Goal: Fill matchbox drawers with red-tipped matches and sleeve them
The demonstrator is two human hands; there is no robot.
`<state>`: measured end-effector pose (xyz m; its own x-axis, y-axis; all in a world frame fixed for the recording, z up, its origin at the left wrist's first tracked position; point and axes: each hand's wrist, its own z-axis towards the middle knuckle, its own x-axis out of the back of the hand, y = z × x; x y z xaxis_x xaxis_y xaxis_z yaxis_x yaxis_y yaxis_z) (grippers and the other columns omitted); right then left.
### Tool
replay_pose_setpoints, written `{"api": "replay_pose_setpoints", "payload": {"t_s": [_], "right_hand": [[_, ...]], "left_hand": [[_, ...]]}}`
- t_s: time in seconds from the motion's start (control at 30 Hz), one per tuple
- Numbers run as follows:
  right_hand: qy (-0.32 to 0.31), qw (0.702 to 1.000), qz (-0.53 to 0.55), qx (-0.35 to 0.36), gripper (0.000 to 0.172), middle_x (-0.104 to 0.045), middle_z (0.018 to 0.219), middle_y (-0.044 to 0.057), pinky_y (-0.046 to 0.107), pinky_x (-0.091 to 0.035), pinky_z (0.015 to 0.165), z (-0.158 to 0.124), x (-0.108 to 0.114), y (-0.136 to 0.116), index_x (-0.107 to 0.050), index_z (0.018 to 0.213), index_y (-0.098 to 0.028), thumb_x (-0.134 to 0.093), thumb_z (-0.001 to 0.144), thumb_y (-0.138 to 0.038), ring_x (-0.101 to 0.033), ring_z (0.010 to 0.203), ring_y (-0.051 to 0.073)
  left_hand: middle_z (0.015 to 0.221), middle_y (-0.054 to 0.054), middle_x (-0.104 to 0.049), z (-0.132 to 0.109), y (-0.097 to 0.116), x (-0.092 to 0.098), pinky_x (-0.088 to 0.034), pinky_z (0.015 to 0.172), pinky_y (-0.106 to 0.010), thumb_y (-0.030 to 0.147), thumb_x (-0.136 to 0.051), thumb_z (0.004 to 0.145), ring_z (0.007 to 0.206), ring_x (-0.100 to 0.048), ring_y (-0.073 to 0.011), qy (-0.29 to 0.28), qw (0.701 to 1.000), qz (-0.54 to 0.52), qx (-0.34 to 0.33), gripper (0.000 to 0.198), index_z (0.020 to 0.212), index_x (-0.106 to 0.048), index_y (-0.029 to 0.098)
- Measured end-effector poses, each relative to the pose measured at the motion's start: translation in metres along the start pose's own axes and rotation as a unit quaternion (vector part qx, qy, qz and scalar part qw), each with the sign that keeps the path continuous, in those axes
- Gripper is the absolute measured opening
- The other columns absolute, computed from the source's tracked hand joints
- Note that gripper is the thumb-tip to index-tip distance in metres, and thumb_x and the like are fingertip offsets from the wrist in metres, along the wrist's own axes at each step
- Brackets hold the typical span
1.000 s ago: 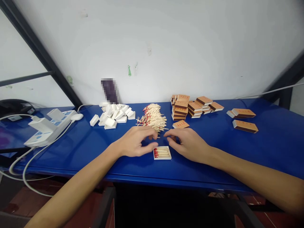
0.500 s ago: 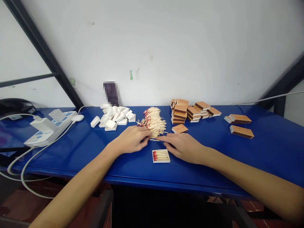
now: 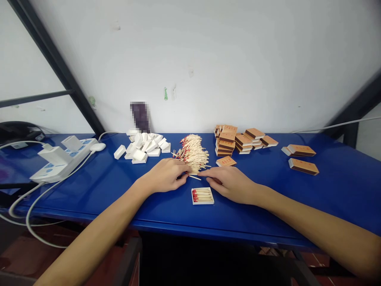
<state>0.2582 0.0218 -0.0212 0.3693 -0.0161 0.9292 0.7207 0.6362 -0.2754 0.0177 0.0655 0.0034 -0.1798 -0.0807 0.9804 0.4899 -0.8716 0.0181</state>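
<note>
A loose heap of matches (image 3: 195, 153) with red heads lies mid-table. At its near edge is my left hand (image 3: 169, 174), thumb and forefinger closing on the ends of a few matches; the fingertips partly hide them. From the other side my right hand (image 3: 230, 183) reaches in with its forefinger stretched to the match tips and its thumb held apart, gripping nothing. One stray match (image 3: 195, 177) lies slanted between the hands. Below them sits a white matchbox tray (image 3: 203, 202) with a layer of matches inside, heads to the left.
White empty trays (image 3: 139, 155) are piled left of the heap. Brown matchbox sleeves (image 3: 228, 137) are stacked at right, with two more boxes (image 3: 303, 166) farther right. A power strip (image 3: 64, 163) with cables occupies the left side of the blue table (image 3: 166, 216).
The stray match between my hands has tilted, its right end swinging nearer to me. My left fingertips have shifted slightly right; the filled tray stays put.
</note>
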Motion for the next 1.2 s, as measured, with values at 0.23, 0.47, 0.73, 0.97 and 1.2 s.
{"api": "replay_pose_setpoints", "payload": {"t_s": [0.23, 0.47, 0.73, 0.97, 1.2], "right_hand": [[0.014, 0.999, 0.037, 0.012, 0.036, -0.076, 0.105, 0.004, 0.03, -0.049, 0.073, -0.0021, -0.0024, 0.0038, -0.069, 0.118, -0.023, -0.045, 0.093, -0.015, -0.069, 0.087, 0.019], [0.026, 0.999, 0.028, -0.014, 0.037, -0.075, 0.108, 0.004, 0.031, -0.05, 0.077, -0.0007, -0.0046, 0.0044, -0.067, 0.121, -0.022, -0.042, 0.094, -0.016, -0.069, 0.091, 0.02], [0.017, 1.0, 0.015, -0.003, 0.036, -0.075, 0.106, 0.005, 0.03, -0.05, 0.076, -0.0009, -0.0025, 0.0024, -0.068, 0.118, -0.021, -0.042, 0.094, -0.016, -0.069, 0.089, 0.019], [0.015, 1.0, 0.023, -0.01, 0.036, -0.075, 0.107, 0.004, 0.03, -0.049, 0.076, -0.0014, -0.003, 0.0024, -0.068, 0.118, -0.02, -0.042, 0.094, -0.016, -0.069, 0.091, 0.02], [0.006, 1.0, 0.004, -0.029, 0.038, -0.075, 0.106, 0.003, 0.03, -0.047, 0.072, 0.0004, -0.0025, 0.0013, -0.066, 0.124, -0.024, -0.042, 0.095, -0.019, -0.069, 0.089, 0.02]], "left_hand": [[0.09, -0.004, -0.071, -0.0005, -0.0013, -0.0014, -0.046, 0.072, -0.029, 0.019, -0.05, 0.09, 0.08, -0.065, -0.0184, -0.001, 1.0, 0.0, -0.001, 0.024, 0.106, -0.068, 0.019], [0.089, -0.004, -0.071, -0.0006, -0.0013, -0.0016, -0.046, 0.073, -0.029, 0.02, -0.051, 0.09, 0.08, -0.065, -0.018, -0.005, 1.0, 0.002, -0.005, 0.023, 0.103, -0.07, 0.019], [0.087, -0.004, -0.071, -0.0002, 0.0016, 0.0007, -0.043, 0.071, -0.028, 0.022, -0.051, 0.09, 0.078, -0.064, -0.0179, -0.008, 1.0, -0.004, -0.011, 0.024, 0.102, -0.071, 0.019], [0.07, -0.001, -0.065, 0.0013, 0.0051, 0.0036, -0.038, 0.063, -0.026, 0.027, -0.053, 0.091, 0.063, -0.057, -0.0146, -0.02, 1.0, -0.011, 0.003, 0.022, 0.097, -0.072, 0.018], [0.071, -0.001, -0.065, 0.0016, 0.0056, 0.0037, -0.038, 0.065, -0.025, 0.026, -0.053, 0.091, 0.065, -0.057, -0.014, -0.02, 1.0, -0.018, 0.003, 0.021, 0.095, -0.073, 0.019]]}}
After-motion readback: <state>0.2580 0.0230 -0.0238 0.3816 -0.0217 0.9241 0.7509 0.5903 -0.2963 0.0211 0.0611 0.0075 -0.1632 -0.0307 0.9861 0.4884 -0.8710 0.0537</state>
